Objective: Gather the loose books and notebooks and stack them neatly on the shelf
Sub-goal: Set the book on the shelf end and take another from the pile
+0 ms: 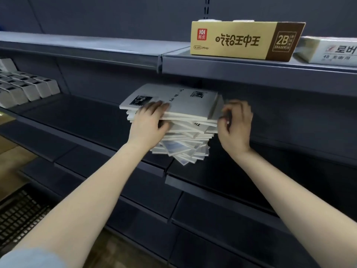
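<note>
The notebooks (179, 132) sat piled on the shelf (87, 113), lower ones askew; my left hand (148, 124) gripped the top few; my right hand (236, 128) curled its fingers (234, 108) at their right edge, grip unclear; squaring remained.

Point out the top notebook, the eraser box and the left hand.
top notebook (185, 102), head view, middle of cover
eraser box (241, 40), head view, front face
left hand (148, 126), head view, back of hand

Blurred or cut off
The right hand (236, 124) is blurred, its grip unclear; the white box (328, 51) runs off the right edge, the small boxes (25, 88) off the left.
</note>
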Tool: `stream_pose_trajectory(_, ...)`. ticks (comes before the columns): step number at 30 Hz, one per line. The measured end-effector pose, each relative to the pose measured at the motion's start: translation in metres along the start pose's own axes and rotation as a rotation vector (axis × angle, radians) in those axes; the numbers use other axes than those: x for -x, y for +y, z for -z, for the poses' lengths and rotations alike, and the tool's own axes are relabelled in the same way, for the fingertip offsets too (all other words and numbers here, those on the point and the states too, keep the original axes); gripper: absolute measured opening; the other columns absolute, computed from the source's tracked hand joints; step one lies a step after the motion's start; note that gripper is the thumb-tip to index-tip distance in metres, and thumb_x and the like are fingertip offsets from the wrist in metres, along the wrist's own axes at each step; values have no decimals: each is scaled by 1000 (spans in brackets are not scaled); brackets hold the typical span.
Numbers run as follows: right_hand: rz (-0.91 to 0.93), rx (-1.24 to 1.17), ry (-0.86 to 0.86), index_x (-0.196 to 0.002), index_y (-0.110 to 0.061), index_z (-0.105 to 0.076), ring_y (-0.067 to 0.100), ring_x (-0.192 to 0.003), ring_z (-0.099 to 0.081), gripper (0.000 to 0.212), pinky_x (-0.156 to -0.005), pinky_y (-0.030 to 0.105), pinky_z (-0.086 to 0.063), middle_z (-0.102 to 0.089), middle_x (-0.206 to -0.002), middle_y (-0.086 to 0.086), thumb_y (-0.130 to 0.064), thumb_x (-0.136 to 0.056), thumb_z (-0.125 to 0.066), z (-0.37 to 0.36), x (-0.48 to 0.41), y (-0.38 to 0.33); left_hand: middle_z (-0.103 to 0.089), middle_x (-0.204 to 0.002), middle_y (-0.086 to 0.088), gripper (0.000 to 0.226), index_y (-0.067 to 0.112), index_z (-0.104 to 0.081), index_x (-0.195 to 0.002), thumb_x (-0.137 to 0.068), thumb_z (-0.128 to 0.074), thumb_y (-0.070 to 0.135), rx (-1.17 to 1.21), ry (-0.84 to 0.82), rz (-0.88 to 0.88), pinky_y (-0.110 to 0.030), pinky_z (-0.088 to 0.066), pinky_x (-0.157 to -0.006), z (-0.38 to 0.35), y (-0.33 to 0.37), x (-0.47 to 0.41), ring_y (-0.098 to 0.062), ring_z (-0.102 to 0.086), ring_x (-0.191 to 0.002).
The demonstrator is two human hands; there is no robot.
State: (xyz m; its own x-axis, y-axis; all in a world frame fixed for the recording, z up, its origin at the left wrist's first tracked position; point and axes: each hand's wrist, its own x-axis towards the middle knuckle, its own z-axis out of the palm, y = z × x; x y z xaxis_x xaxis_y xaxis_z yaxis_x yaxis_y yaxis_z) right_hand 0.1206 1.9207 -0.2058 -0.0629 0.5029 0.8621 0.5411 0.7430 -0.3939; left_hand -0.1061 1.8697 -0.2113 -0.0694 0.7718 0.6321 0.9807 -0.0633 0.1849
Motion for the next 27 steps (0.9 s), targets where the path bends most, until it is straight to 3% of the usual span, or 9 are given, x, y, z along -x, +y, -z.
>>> stream_pose_trajectory(2, 152, 118, -130, -94, -3, -62, 28, -96, -50, 29, -81, 28, -29, -59, -107, 17, -19, -75, -47, -3, -8, -13, -58, -130, -9, 58, 15, -60, -124, -76, -40, 41, 22, 17, 25, -43, -36, -105, -3, 0, -1, -30, -47, -126)
stream_pose_trajectory(4, 234, 238, -334, -115, -6, -59, 36, -112, -50, 42, -95, 44, -36, -53, -126, 17, -27, -81, -46, -11, -13, -28, -59, -129, -8, 59, 16, -61, -123, -75, -40, 43, 32, 25, 35, -42, -36, -104, -2, 0, -2, -29, -48, -125)
stream_pose_trajectory(5, 214, 292, -451, -127, -10, -53, 36, -124, -42, 47, -104, 48, -30, -45, -138, 14, -32, -86, -44, -18, -14, -33, -59, -129, -8, 59, 16, -62, -122, -74, -41, 44, 31, 29, 33, -41, -37, -103, -1, 0, -2, -28, -49, -125)
stream_pose_trajectory(7, 159, 385, -592, -141, -17, -40, 29, -137, -31, 52, -113, 42, -16, -36, -149, 4, -37, -93, -39, -33, -10, -33, -60, -128, -7, 58, 16, -63, -121, -74, -44, 44, 28, 39, 33, -41, -38, -101, 0, 0, -1, -27, -50, -123)
stream_pose_trajectory(11, 205, 461, -473, -124, -17, -61, 30, -114, -59, 52, -101, 41, -40, -64, -122, 4, -40, -85, -35, -43, -1, -27, -61, -126, -8, 56, 15, -64, -119, -74, -47, 44, 27, 40, 16, -42, -40, -101, 0, 1, 0, -28, -53, -121)
stream_pose_trajectory(14, 210, 447, -469, -119, -20, -65, 26, -110, -62, 50, -96, 34, -43, -67, -118, 1, -43, -84, -38, -40, -4, -25, -60, -128, -9, 56, 16, -62, -122, -78, -47, 48, -24, 11, -45, -45, -37, -103, 6, -2, 0, -29, -53, -121)
stream_pose_trajectory(20, 175, 255, -434, -115, -24, -67, 24, -115, -58, 48, -94, 35, -46, -66, -120, -4, -51, -88, -38, -24, -7, -14, -60, -125, -13, 56, 11, -59, -124, -90, -38, 51, -206, 15, -148, -43, -25, -104, 17, -17, 10, -32, -56, -113)
stream_pose_trajectory(23, 174, 194, -416, -113, -21, -68, 22, -117, -57, 47, -102, 40, -40, -66, -119, -4, -49, -88, -39, -10, -9, 2, -61, -124, -9, 55, 9, -59, -121, -89, -37, 47, -205, -3, -70, -50, -27, -108, 24, -24, 18, -29, -55, -115)
stream_pose_trajectory(27, 125, 348, -448, -122, -15, -61, 28, -130, -43, 45, -113, 55, -8, -60, -129, 2, -35, -92, -33, 0, -12, 19, -69, -109, -1, 35, 12, -67, -110, -86, -47, 28, -177, 126, -154, -41, -36, -104, 28, -20, 22, -20, -63, -104)
